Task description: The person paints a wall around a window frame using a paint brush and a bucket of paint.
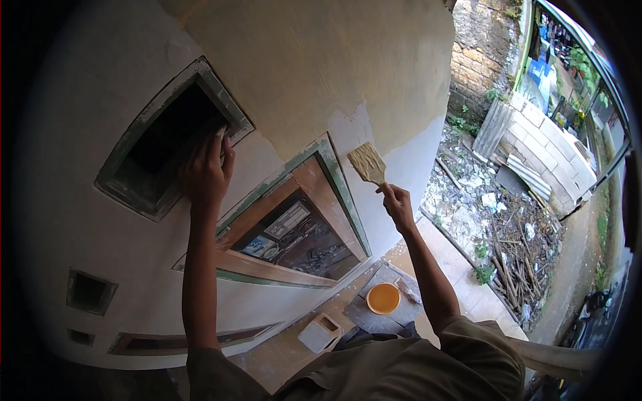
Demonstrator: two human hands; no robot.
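Observation:
My right hand point(398, 203) grips the handle of a wide paintbrush point(368, 163), its head coated in yellowish paint and held up near the wall point(401, 165). The wall's upper part is pale yellow, the lower part whitish, with a ragged border between. My left hand point(208, 168) is raised at the lower right edge of a dark rectangular opening with a worn green frame point(125, 150). A small pale thing shows between its fingers; what it is I cannot tell. Between my arms is a window with a wooden sash and green frame point(353, 215).
Below, an orange-yellow round container point(383, 298) stands on a grey tiled platform point(358, 308), beside a pale plastic container point(321, 333). At the right lie rubble and sticks point(511, 265), grey corrugated sheets point(491, 130) and a block wall point(546, 145). Smaller framed openings point(91, 292) are at the lower left.

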